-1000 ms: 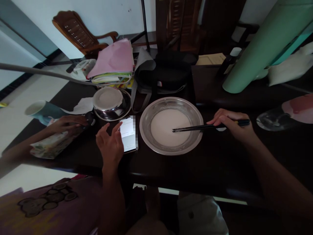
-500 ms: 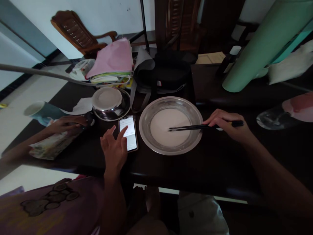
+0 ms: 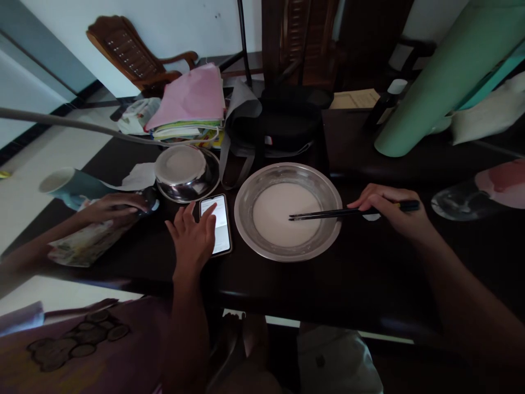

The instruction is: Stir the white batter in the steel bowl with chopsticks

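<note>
A metal basin on the dark table holds a white, milky liquid. To its right, my right hand grips a pair of black chopsticks by their rear part; their tips reach over the middle of the liquid. Left of the basin lies a smartphone with a lit white screen. My left hand hovers over or rests on the phone, fingers spread, the index finger at the screen; whether it touches the glass I cannot tell.
Another person's hand rests on a dark object at the left, beside a teal mug. An upturned metal bowl, a stack of papers and a black bag stand behind. A green cylinder leans at the right.
My right hand has drawn the chopsticks slightly to the right. My left hand's fingers have shifted a little over the phone. The basin keeps its place.
</note>
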Demonstrator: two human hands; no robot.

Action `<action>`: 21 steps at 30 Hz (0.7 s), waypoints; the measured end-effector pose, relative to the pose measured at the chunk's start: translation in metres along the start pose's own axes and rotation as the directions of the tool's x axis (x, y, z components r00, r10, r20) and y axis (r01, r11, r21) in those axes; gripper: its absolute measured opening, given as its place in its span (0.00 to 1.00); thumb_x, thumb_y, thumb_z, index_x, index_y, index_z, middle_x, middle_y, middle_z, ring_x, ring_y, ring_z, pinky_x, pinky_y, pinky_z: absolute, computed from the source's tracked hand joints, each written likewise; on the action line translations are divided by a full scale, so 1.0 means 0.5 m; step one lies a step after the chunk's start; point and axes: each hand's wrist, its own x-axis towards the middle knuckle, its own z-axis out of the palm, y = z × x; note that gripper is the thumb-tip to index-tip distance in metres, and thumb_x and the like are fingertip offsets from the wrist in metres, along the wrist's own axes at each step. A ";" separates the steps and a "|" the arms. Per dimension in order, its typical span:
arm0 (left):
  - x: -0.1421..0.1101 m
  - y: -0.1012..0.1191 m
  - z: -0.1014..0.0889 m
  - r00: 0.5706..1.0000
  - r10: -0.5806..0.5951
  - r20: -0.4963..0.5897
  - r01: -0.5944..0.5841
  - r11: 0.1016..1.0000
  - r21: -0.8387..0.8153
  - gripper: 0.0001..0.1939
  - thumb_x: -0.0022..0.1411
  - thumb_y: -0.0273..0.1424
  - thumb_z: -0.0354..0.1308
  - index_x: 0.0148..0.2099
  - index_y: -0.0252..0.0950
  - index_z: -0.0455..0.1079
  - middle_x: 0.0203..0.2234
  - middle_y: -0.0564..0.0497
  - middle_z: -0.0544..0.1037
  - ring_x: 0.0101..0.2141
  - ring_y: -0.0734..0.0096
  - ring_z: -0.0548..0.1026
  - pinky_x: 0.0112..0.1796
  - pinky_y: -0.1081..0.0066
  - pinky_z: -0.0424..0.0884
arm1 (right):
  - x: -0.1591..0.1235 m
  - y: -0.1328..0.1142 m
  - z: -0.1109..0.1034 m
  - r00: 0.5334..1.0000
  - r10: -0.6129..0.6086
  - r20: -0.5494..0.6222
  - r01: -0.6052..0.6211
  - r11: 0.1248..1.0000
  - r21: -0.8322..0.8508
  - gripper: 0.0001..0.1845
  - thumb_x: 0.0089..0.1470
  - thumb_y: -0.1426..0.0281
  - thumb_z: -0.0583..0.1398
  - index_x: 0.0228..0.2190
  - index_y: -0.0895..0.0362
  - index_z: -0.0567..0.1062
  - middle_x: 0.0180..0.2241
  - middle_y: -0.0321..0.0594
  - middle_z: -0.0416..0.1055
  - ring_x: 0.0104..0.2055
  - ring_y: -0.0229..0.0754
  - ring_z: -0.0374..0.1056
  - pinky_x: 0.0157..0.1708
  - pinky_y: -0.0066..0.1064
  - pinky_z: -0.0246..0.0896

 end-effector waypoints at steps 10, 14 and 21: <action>-0.081 -0.017 -0.005 0.982 0.113 -0.154 -0.129 0.987 -0.095 0.41 0.77 0.54 0.28 0.64 0.42 0.76 0.69 0.39 0.62 0.73 0.43 0.55 0.73 0.40 0.37 | 0.000 0.000 -0.005 1.000 -0.010 -0.017 0.010 1.000 0.008 0.21 0.65 0.57 0.64 0.23 0.53 0.82 0.28 0.42 0.82 0.32 0.43 0.77 0.34 0.35 0.69; -0.102 -0.027 0.003 0.988 0.113 -0.101 -0.122 0.989 -0.088 0.42 0.75 0.57 0.28 0.64 0.44 0.76 0.70 0.40 0.61 0.73 0.40 0.54 0.72 0.36 0.36 | -0.002 0.000 0.001 0.997 -0.050 0.064 0.050 0.999 0.004 0.20 0.65 0.57 0.64 0.24 0.53 0.82 0.30 0.43 0.84 0.33 0.43 0.77 0.36 0.36 0.70; -0.098 -0.012 0.004 0.993 0.103 -0.052 -0.107 0.991 -0.082 0.37 0.76 0.54 0.32 0.64 0.44 0.76 0.70 0.40 0.61 0.73 0.37 0.52 0.71 0.32 0.34 | -0.002 0.003 -0.003 1.000 -0.027 0.013 0.027 1.000 -0.012 0.20 0.65 0.57 0.64 0.24 0.52 0.83 0.28 0.41 0.83 0.32 0.44 0.78 0.34 0.36 0.68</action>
